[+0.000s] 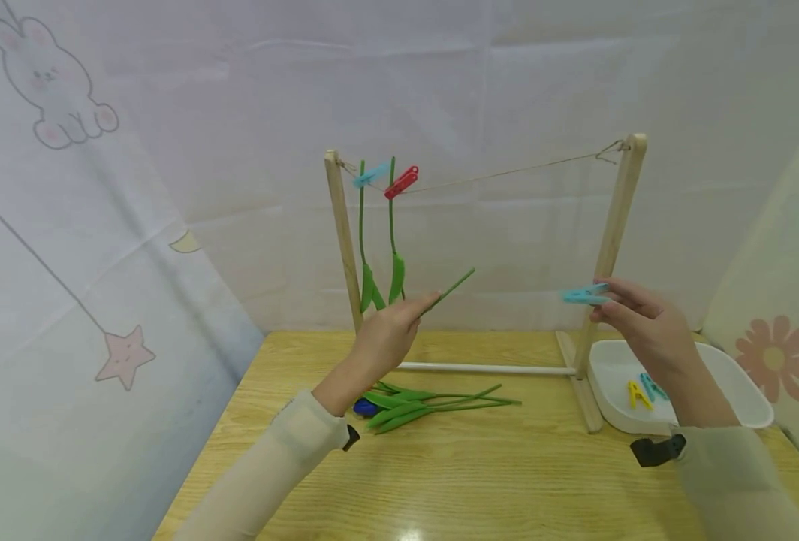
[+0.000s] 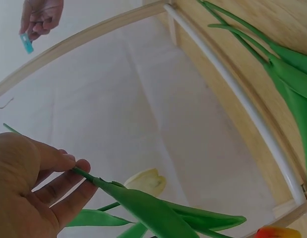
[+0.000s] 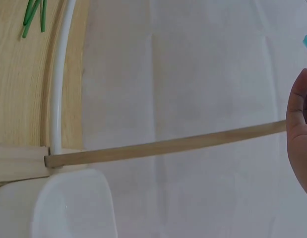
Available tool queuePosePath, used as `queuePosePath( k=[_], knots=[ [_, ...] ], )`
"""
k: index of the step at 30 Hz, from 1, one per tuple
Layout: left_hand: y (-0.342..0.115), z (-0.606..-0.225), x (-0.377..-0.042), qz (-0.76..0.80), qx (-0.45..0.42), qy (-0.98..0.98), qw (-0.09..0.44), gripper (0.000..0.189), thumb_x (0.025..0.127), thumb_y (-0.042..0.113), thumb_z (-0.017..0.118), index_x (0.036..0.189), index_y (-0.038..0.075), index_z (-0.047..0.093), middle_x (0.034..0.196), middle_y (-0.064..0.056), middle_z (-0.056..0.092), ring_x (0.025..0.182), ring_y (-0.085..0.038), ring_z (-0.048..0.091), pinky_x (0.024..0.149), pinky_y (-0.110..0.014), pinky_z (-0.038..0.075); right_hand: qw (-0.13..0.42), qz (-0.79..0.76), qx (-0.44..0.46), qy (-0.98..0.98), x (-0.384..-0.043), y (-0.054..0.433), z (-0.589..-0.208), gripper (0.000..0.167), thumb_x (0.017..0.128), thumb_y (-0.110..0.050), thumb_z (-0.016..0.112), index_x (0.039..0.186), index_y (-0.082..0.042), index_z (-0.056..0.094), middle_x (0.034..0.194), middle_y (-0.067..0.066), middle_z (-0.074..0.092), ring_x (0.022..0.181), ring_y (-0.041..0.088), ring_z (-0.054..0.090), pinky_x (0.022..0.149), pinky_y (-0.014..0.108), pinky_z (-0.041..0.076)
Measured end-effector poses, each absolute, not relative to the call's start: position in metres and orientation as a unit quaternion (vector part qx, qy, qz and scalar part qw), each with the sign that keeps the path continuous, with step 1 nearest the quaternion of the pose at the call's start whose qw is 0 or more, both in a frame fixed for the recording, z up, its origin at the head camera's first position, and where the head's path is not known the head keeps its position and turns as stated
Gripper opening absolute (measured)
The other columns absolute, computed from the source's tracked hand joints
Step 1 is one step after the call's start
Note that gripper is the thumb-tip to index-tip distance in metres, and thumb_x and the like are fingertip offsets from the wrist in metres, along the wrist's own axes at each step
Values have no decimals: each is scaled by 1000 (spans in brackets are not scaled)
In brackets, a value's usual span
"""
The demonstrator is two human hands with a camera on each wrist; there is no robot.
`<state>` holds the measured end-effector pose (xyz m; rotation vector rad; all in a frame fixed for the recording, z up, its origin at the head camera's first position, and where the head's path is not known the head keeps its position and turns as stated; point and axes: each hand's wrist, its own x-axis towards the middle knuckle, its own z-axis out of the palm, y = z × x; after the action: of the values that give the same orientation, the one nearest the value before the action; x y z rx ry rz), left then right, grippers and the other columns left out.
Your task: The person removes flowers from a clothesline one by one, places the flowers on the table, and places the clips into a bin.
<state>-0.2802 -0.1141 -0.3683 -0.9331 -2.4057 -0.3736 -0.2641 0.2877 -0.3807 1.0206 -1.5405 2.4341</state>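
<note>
My left hand (image 1: 387,330) pinches the green stem (image 1: 459,281) of an artificial tulip between thumb and fingers, the stem's bare end pointing up and right. Broad leaves (image 2: 153,213) spread below the grip; which bloom belongs to this stem I cannot tell. Near the right post, my right hand (image 1: 652,319) pinches a light blue clothespin (image 1: 583,294) by its handles, tip pointing left. Two flower stems hang upside down at the left of the string (image 1: 508,173), one under a blue clothespin (image 1: 370,175), the other under a red clothespin (image 1: 402,182).
A wooden frame (image 1: 617,214) with a white lower bar (image 1: 487,369) carries the string. Several tulips (image 1: 402,406) lie on the table (image 1: 440,473). At right, a white tray (image 1: 744,387) holds yellow (image 1: 637,394) and teal clothespins (image 1: 652,387). A cloth backdrop hangs close behind.
</note>
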Motion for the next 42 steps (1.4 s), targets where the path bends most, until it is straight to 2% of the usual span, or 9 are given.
queuePosePath(
  k=[5,8,11,18,21,26,34,39,42],
  knots=[
    [-116,-376,-280,-104,-351,-891,267,51,100,-1,60,147,17,54,114,-7,74,48,-10,51,44,-19,39,56,789,325,-518,-260,297,-387,42,101,16,42,143,16,44,120,9,72,99,21,72,96,28,55],
    [-117,-381,-280,-91,-351,-896,255,51,100,-1,58,147,17,52,113,-8,74,41,-5,34,40,-17,30,58,789,322,-521,-259,301,-391,41,102,16,40,143,17,43,117,10,72,98,21,71,95,28,55],
    [-117,-385,-280,-76,-348,-900,251,54,99,-4,58,148,19,51,118,-8,73,42,-4,30,39,-16,26,55,793,325,-513,-257,305,-395,42,102,18,38,143,18,43,118,12,72,100,22,70,96,29,55],
    [-112,-391,-277,-20,-353,-896,271,63,94,-7,63,148,22,50,115,-2,72,50,-7,40,40,-15,27,52,806,310,-501,-250,315,-401,43,102,18,36,144,15,44,121,12,70,100,22,71,97,27,54],
    [-110,-396,-276,-7,-362,-891,274,66,92,-8,65,149,22,50,117,0,71,58,-9,51,40,-16,26,52,810,312,-494,-249,319,-405,43,102,18,35,143,16,44,121,13,70,100,23,71,98,28,54],
    [-109,-407,-274,-11,-372,-888,270,71,89,-11,68,150,21,49,121,-1,70,89,-15,70,42,-17,28,49,819,322,-473,-247,326,-414,44,102,19,32,145,19,39,122,16,69,101,25,71,98,29,54],
    [-110,-425,-275,8,-386,-881,274,68,90,-8,70,149,21,51,125,1,69,104,-18,69,42,-17,27,49,824,291,-484,-238,338,-426,45,102,18,31,147,15,39,130,11,64,102,22,71,98,26,53],
    [-108,-435,-273,60,-389,-877,276,68,90,-3,74,149,19,49,123,2,70,100,-18,70,44,-18,42,52,820,280,-497,-235,344,-430,45,103,17,32,146,13,42,127,10,66,102,21,71,98,25,53],
    [-106,-439,-270,95,-391,-872,278,70,90,1,75,151,19,47,124,1,69,98,-17,71,51,-20,53,51,821,290,-490,-234,349,-433,45,103,17,30,146,13,43,127,11,67,102,22,71,98,26,53]
  ],
)
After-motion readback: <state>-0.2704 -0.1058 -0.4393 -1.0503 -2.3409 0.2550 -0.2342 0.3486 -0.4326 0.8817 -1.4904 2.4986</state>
